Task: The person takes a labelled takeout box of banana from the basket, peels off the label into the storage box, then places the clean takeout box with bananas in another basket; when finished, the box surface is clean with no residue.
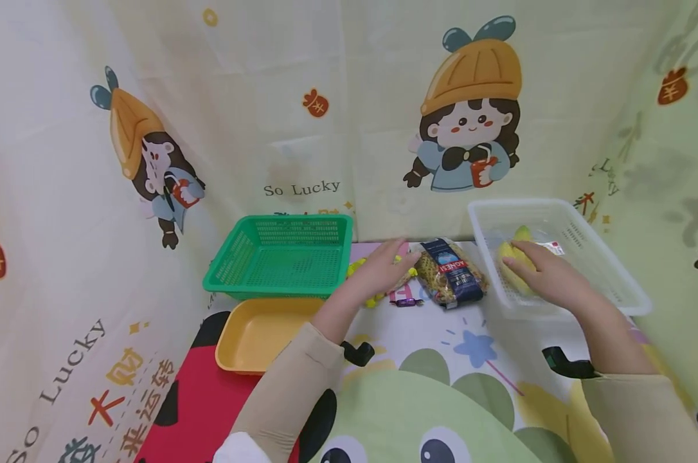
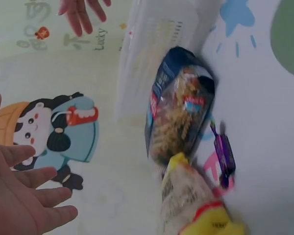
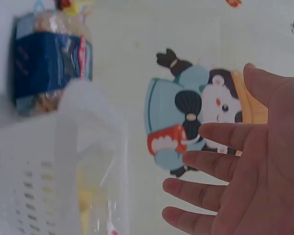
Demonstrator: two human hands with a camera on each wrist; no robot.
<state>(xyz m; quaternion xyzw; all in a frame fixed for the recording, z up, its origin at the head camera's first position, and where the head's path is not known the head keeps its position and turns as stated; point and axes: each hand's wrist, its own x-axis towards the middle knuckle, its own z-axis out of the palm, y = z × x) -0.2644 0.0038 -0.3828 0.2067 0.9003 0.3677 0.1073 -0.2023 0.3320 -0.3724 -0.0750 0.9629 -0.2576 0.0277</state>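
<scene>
My left hand (image 1: 384,269) has its fingers spread over a beige bag with yellow ends (image 2: 193,203), which it partly covers in the head view. Beside that bag lies a bag of spiral pasta (image 1: 450,273) with a dark blue label. A purple wrapped candy (image 1: 407,302) is just in front of them. On the right, my right hand (image 1: 551,273) is held over the white basket (image 1: 612,270), fingers apart and gripping nothing. Something yellow in clear plastic (image 1: 513,267) lies inside that basket, partly behind the hand in the head view.
A green basket (image 1: 299,260) stands at the back left against the printed cloth wall (image 1: 372,128). In front of it is a yellow-orange tray (image 1: 262,334), overlapped by my left forearm. A cartoon-printed cloth (image 1: 430,405) covers the table.
</scene>
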